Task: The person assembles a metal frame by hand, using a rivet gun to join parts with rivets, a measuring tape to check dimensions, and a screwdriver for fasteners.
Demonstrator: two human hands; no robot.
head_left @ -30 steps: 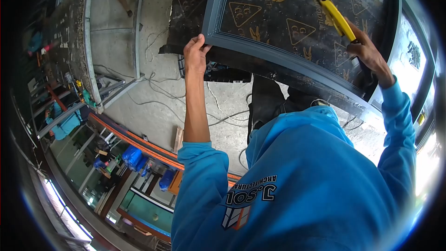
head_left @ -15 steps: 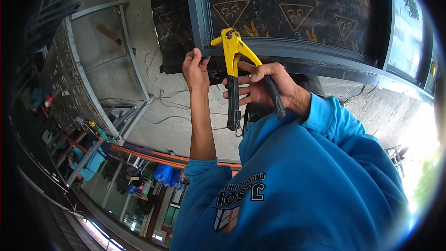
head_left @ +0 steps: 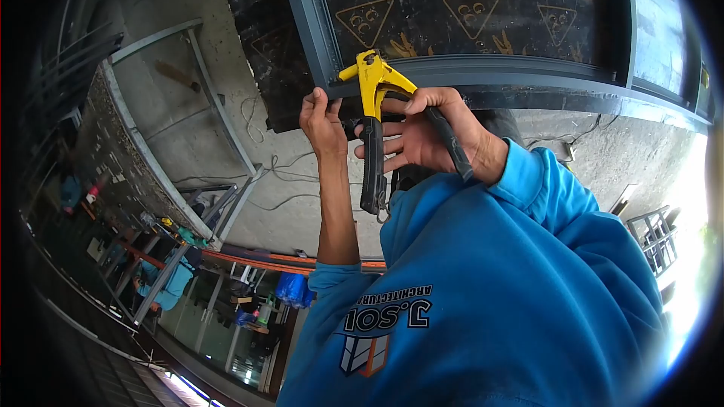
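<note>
A yellow hand riveter (head_left: 371, 87) with black grips stands with its head at the corner of a dark grey metal frame (head_left: 454, 79), its two handles spread apart. My right hand (head_left: 441, 136) holds it, thumb over the right-hand handle and fingers reaching across to the other one. A small metal ring hangs from the left handle's end. My left hand (head_left: 324, 124) is at the frame's outer corner, just left of the riveter, with curled fingers touching the edge. What lies under those fingertips is hidden.
Dark printed boards (head_left: 467, 15) lie under the frame. On the left stands a bare metal frame (head_left: 162, 162) beside a cable (head_left: 283, 173) on the concrete floor. Another person (head_left: 170, 283) in blue is farther off at lower left. A glass panel (head_left: 656, 38) is at right.
The riveter's head has shifted slightly left and down in view, with its handles still spread. My left hand has moved slightly right and down, still at the frame's corner.
</note>
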